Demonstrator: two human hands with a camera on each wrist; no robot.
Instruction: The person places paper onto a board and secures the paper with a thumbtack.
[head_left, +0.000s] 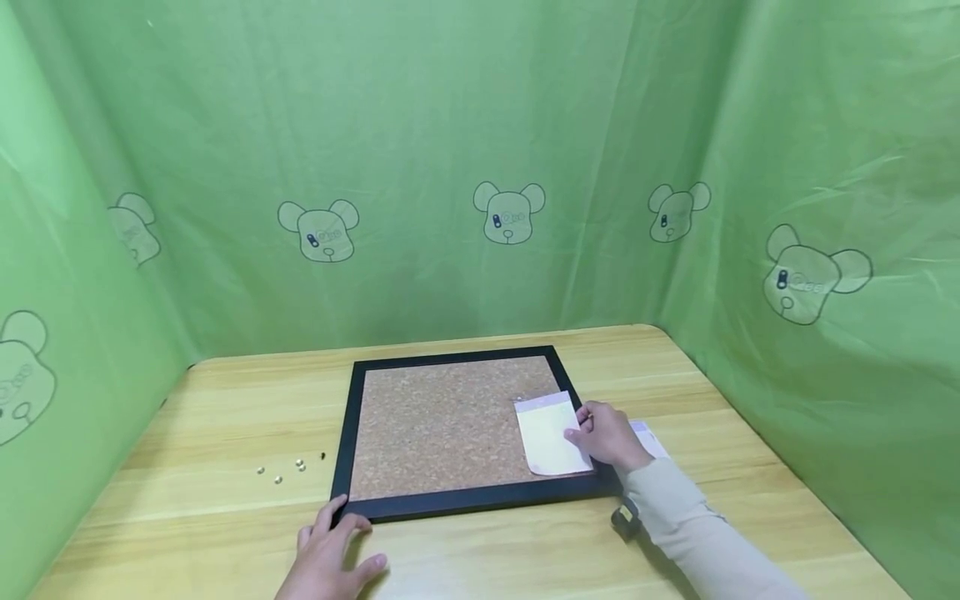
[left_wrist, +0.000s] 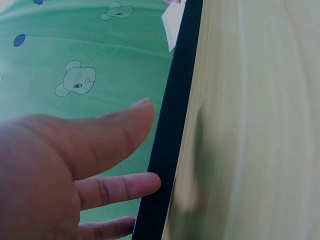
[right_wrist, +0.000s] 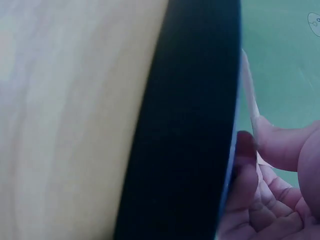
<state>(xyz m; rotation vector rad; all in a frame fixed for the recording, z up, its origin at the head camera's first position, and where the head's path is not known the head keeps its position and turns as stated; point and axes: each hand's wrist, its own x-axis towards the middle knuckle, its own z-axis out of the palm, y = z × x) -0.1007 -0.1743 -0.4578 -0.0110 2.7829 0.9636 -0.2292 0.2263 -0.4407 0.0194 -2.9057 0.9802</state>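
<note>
A cork board point(head_left: 435, 433) with a black frame point(left_wrist: 176, 107) lies flat on the wooden table. Over its right part, a white paper note point(head_left: 551, 437) with a pale purple top strip is pinched by its right edge between the thumb and fingers of my right hand point(head_left: 611, 437). The right wrist view catches this note point(right_wrist: 249, 85) almost edge-on, beside the black frame. At the board's near left corner, my left hand point(head_left: 330, 554) touches the frame with its fingertips. Its thumb is held apart, with nothing gripped.
Left of the board lie several small shiny round pieces point(head_left: 301, 467) and a tiny dark piece point(head_left: 322, 456). Another white and purple paper point(head_left: 648, 439) lies right of the board, partly hidden by my right forearm. Green curtains point(head_left: 420, 167) enclose the table's back and sides.
</note>
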